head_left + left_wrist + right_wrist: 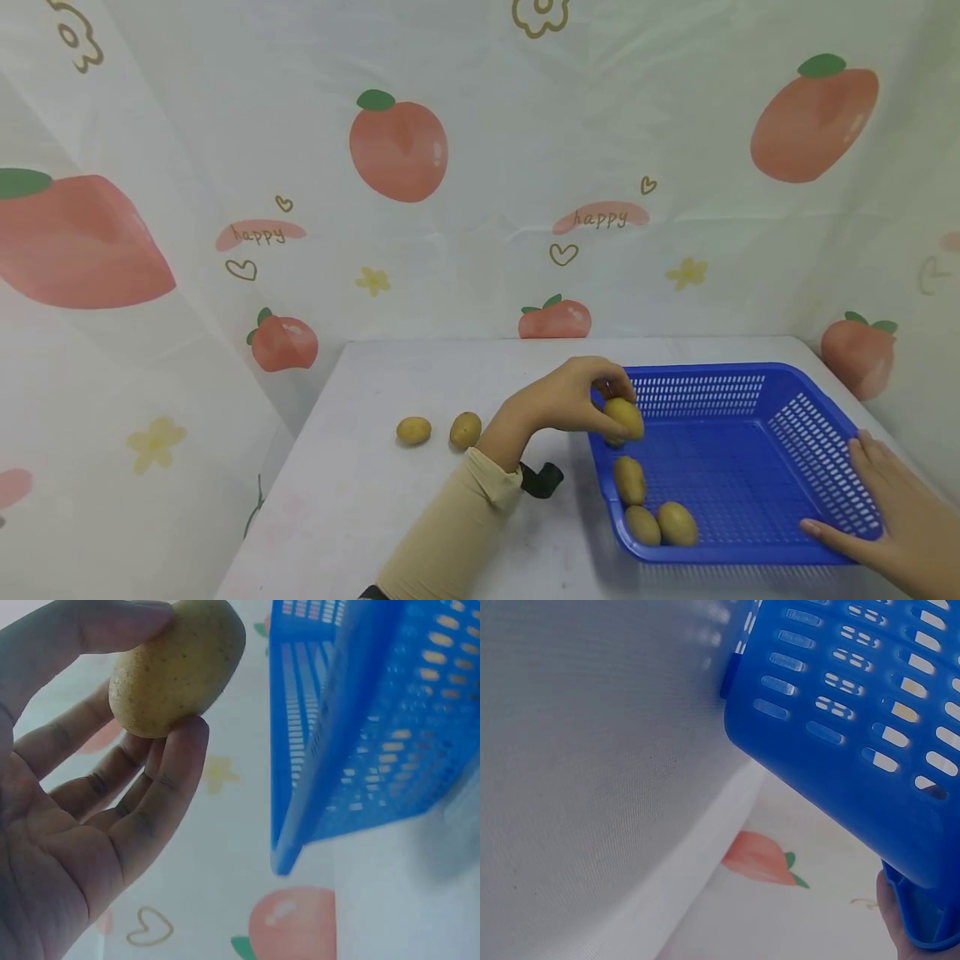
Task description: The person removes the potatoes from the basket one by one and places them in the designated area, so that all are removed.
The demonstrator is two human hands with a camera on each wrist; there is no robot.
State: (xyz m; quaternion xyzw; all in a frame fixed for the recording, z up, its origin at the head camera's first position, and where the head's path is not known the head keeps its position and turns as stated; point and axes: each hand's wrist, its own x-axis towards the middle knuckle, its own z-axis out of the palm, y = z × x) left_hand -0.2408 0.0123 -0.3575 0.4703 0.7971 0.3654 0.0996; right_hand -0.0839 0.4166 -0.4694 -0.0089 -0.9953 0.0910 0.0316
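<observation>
My left hand (581,396) pinches a yellow potato (626,418) between thumb and fingers, over the left side of a blue plastic basket (720,554). In the left wrist view that potato (180,671) shows beside the basket's slotted wall (375,735). Several potatoes (677,523) lie along the basket's left side and front left corner; one is mostly hidden behind the held potato. On the basket's right rim rests my right hand (896,508), fingers straight along the side and thumb reaching over the front corner. Only a bit of it (891,911) shows at the rim in the right wrist view.
Two loose potatoes, one rounder (466,430) and one farther left (413,430), lie on the white table (360,517) left of the basket. A dark strap end (542,481) hangs at the left wrist. A fruit-printed cloth (465,250) stands behind and around the table.
</observation>
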